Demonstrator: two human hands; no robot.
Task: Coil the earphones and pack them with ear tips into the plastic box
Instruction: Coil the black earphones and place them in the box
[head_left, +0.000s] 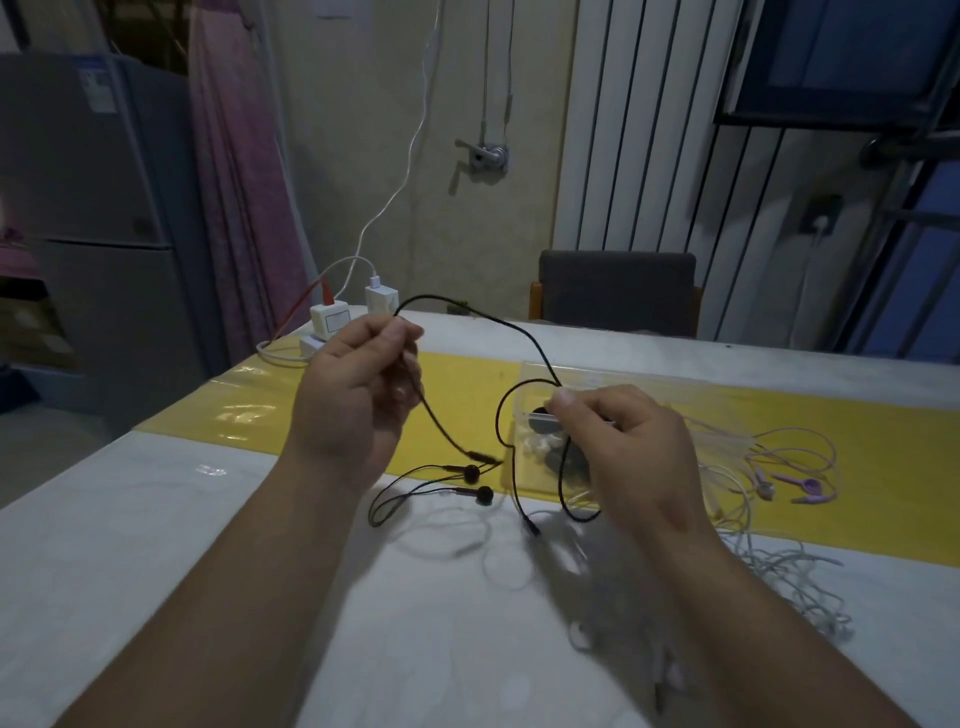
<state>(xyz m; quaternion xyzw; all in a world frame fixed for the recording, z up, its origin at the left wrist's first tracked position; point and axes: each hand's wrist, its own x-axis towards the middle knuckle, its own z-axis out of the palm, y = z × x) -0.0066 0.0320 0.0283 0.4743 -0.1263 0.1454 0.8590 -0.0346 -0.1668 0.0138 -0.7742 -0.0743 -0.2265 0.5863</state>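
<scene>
Thin black corded earphones are pinched by curled fingers of left hand, at ten o'clock of clear plastic box, and right hand, over it, with buds laid at seven o'clock.

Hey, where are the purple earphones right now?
In the head view the purple earphones lie on the yellow strip, toward the right side, just right of the right hand and not touching it.

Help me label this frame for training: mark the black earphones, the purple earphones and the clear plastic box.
black earphones (471, 473), head view, on the upper earbud's round housing.
purple earphones (803, 486), head view, on a purple earpiece.
clear plastic box (531, 375), head view, on its bare far left corner.
</scene>
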